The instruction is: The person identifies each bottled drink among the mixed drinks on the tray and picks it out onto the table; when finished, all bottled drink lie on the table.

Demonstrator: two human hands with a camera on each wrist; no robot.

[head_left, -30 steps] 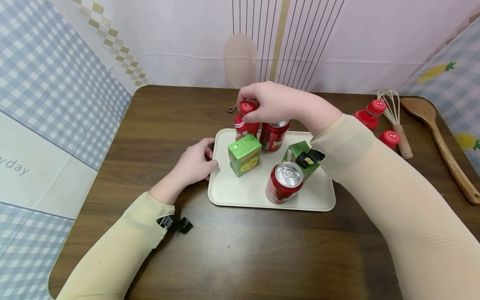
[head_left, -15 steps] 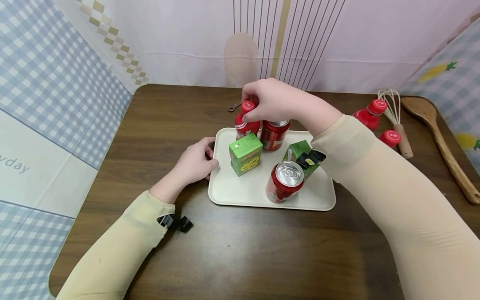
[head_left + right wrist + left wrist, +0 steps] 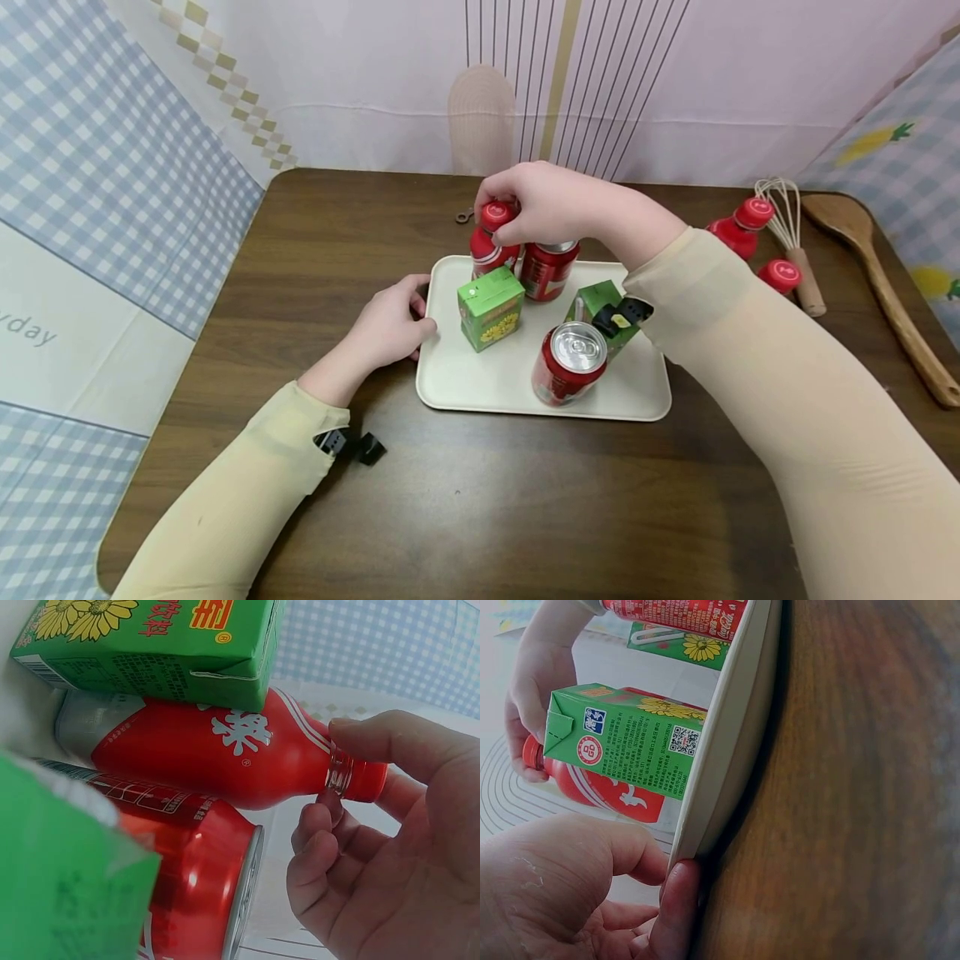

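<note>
My right hand [image 3: 551, 204] reaches over the cream tray [image 3: 468, 387] and pinches the neck of a red plastic bottle [image 3: 489, 258], just below its cap. The right wrist view has the thumb on one side of the neck and the fingers on the other. The bottle stands upright in the tray's back left corner, between a green drink carton [image 3: 491, 312] and a red soda can [image 3: 546, 275]. At the left, my left hand [image 3: 382, 325] grips the tray's short edge, thumb and finger at the rim [image 3: 724, 742] in the left wrist view.
Toward the tray's right are another soda can [image 3: 572, 367] and another green carton [image 3: 600, 296], partly hidden by the can and wrist camera. Right of the tray stand two red-capped bottles [image 3: 738, 233], a whisk [image 3: 797, 242] and a wooden spoon [image 3: 888, 300]. A small metal ring-ended item [image 3: 463, 217] lies behind.
My right thumb and fingers have shifted slightly about the bottle's neck. The left hand, the tray and the drinks stay practically where they were.
</note>
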